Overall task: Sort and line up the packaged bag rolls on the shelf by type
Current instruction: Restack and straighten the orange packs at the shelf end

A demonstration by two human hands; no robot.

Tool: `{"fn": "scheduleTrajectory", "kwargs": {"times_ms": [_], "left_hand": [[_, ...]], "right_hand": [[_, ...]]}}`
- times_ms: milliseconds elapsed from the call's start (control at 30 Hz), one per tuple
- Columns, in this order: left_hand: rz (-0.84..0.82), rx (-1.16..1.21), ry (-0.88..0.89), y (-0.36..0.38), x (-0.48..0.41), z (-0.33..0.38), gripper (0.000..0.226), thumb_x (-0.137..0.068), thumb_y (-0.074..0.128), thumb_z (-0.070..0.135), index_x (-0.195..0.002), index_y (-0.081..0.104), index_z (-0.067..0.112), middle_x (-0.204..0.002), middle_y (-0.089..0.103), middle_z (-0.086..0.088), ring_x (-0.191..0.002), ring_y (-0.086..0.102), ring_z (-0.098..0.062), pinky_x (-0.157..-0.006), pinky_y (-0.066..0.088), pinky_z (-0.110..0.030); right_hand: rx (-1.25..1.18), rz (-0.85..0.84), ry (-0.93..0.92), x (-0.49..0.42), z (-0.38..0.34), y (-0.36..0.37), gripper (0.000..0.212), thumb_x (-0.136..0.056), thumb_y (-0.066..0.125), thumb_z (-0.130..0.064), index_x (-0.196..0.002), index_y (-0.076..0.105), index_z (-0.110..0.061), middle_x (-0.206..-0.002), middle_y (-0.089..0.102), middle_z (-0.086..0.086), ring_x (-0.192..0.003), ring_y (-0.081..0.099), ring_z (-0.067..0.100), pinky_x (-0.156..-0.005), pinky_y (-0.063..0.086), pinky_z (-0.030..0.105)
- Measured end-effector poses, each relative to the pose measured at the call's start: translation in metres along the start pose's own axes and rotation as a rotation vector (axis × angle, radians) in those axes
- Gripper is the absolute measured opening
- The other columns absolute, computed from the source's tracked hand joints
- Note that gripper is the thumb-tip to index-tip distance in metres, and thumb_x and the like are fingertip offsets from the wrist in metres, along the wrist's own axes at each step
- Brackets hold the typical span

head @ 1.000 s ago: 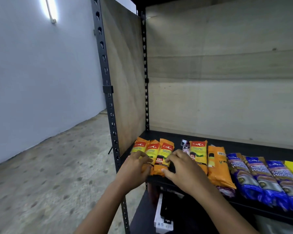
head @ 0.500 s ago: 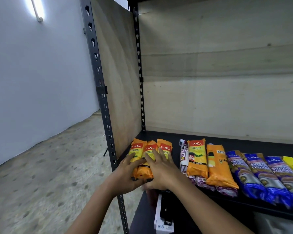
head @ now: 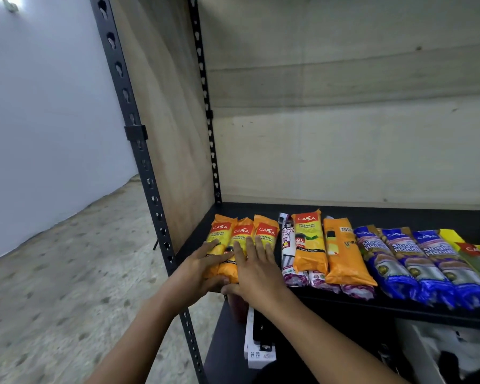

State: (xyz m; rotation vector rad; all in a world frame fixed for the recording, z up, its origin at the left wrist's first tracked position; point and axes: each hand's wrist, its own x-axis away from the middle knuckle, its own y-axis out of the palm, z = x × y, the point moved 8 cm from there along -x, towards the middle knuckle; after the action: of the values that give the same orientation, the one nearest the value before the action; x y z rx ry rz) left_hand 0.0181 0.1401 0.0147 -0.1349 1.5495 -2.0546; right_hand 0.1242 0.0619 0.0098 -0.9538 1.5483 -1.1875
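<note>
Three orange bag rolls (head: 244, 231) lie side by side at the left end of the black shelf (head: 261, 207). My left hand (head: 203, 268) lies over the leftmost rolls, thumb under their near ends. My right hand (head: 254, 268) rests flat on the right rolls of the trio with fingers straight. Further right lie a white drawstring roll (head: 287, 242), two more orange rolls (head: 309, 242) stacked over purple-ended rolls (head: 326, 282), then three blue rolls (head: 408, 259) and yellow-green packs (head: 477, 253) at the edge.
A perforated black upright (head: 147, 167) stands just left of my left hand, with a wooden side panel (head: 164, 120) behind it. A lower shelf holds a white box (head: 257, 353) and dark items. Concrete floor lies to the left.
My right hand has slid from the right side of the three rolls onto their tops, fingers now flat. The trio sits tighter together against the left side.
</note>
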Motion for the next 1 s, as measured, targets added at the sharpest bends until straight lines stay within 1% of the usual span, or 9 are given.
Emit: {"fn": "scheduleTrajectory", "kwargs": {"times_ms": [100, 233, 367, 467, 533, 667, 833, 900, 1000], "left_hand": [[-0.029, 0.001, 0.01, 0.005, -0.004, 0.004, 0.064, -0.084, 0.061, 0.062, -0.143, 0.037, 0.053, -0.162, 0.017, 0.008, -0.15, 0.013, -0.021, -0.118, 0.022, -0.038], [-0.067, -0.016, 0.038, 0.007, -0.006, 0.011, 0.078, -0.079, 0.068, 0.065, -0.146, 0.03, 0.053, -0.163, 0.012, 0.004, -0.151, 0.007, -0.02, -0.117, 0.02, -0.036], [-0.16, -0.009, 0.062, 0.01, -0.007, 0.017, 0.085, -0.081, 0.073, 0.044, -0.148, 0.021, 0.055, -0.164, 0.002, 0.004, -0.151, -0.001, -0.017, -0.117, 0.014, -0.031], [-0.203, -0.045, 0.06, 0.004, -0.012, 0.018, 0.078, -0.088, 0.069, 0.037, -0.147, 0.022, 0.057, -0.164, 0.004, 0.006, -0.15, 0.007, -0.017, -0.116, 0.019, -0.03], [-0.21, -0.07, 0.055, 0.003, -0.014, 0.016, 0.075, -0.09, 0.068, 0.038, -0.146, 0.022, 0.058, -0.163, 0.007, 0.007, -0.15, 0.013, -0.02, -0.117, 0.022, -0.035], [-0.153, -0.084, 0.081, 0.005, -0.016, 0.011, 0.073, -0.093, 0.065, 0.033, -0.146, 0.022, 0.058, -0.164, 0.011, 0.009, -0.149, 0.016, -0.02, -0.118, 0.027, -0.037], [-0.079, 0.021, 0.063, 0.01, -0.014, -0.005, 0.083, -0.091, 0.068, 0.037, -0.154, 0.015, 0.043, -0.162, 0.012, 0.019, -0.15, 0.008, -0.007, -0.12, 0.024, -0.039], [-0.031, 0.014, 0.078, 0.011, -0.014, -0.007, 0.079, -0.09, 0.068, 0.04, -0.154, 0.022, 0.037, -0.161, 0.018, 0.018, -0.149, 0.01, -0.005, -0.121, 0.023, -0.038], [0.029, 0.011, 0.123, 0.01, -0.012, -0.006, 0.073, -0.089, 0.07, 0.038, -0.151, 0.032, 0.036, -0.159, 0.024, 0.016, -0.148, 0.015, -0.006, -0.121, 0.023, -0.033]], "right_hand": [[0.042, -0.02, 0.003, 0.002, 0.004, -0.002, 0.106, -0.085, 0.054, -0.068, -0.156, -0.001, -0.011, -0.163, 0.001, 0.024, -0.15, -0.004, 0.041, -0.119, -0.001, 0.052], [0.116, -0.063, -0.012, 0.002, 0.009, -0.003, 0.106, -0.086, 0.057, -0.064, -0.156, -0.001, -0.009, -0.162, 0.004, 0.025, -0.149, 0.002, 0.042, -0.119, 0.009, 0.052], [0.14, -0.1, -0.029, 0.003, 0.017, -0.005, 0.104, -0.086, 0.063, -0.057, -0.156, 0.0, -0.011, -0.162, 0.003, 0.024, -0.149, 0.003, 0.042, -0.119, 0.012, 0.052], [0.148, -0.091, -0.041, 0.006, 0.02, -0.005, 0.104, -0.087, 0.063, -0.057, -0.156, 0.0, -0.012, -0.163, 0.003, 0.023, -0.15, 0.003, 0.041, -0.119, 0.014, 0.05], [0.149, -0.061, -0.043, 0.008, 0.02, -0.006, 0.104, -0.086, 0.062, -0.059, -0.156, 0.001, -0.013, -0.163, 0.004, 0.022, -0.15, 0.004, 0.04, -0.119, 0.015, 0.05], [0.132, -0.068, -0.03, 0.009, 0.02, -0.008, 0.106, -0.085, 0.052, -0.07, -0.157, -0.002, -0.014, -0.163, 0.002, 0.02, -0.15, 0.002, 0.038, -0.119, 0.013, 0.05], [0.037, -0.087, -0.02, 0.011, 0.022, -0.011, 0.103, -0.084, 0.036, -0.08, -0.156, -0.01, -0.024, -0.165, -0.005, 0.015, -0.15, -0.006, 0.037, -0.119, 0.008, 0.051], [0.033, -0.08, -0.021, 0.01, 0.021, -0.011, 0.095, -0.088, 0.032, -0.077, -0.156, -0.009, -0.024, -0.165, -0.003, 0.015, -0.15, -0.005, 0.038, -0.119, 0.008, 0.051], [0.096, -0.035, -0.026, 0.009, 0.017, -0.009, 0.088, -0.092, 0.031, -0.071, -0.157, 0.001, -0.019, -0.164, 0.005, 0.019, -0.15, 0.001, 0.042, -0.119, 0.012, 0.053]]}}
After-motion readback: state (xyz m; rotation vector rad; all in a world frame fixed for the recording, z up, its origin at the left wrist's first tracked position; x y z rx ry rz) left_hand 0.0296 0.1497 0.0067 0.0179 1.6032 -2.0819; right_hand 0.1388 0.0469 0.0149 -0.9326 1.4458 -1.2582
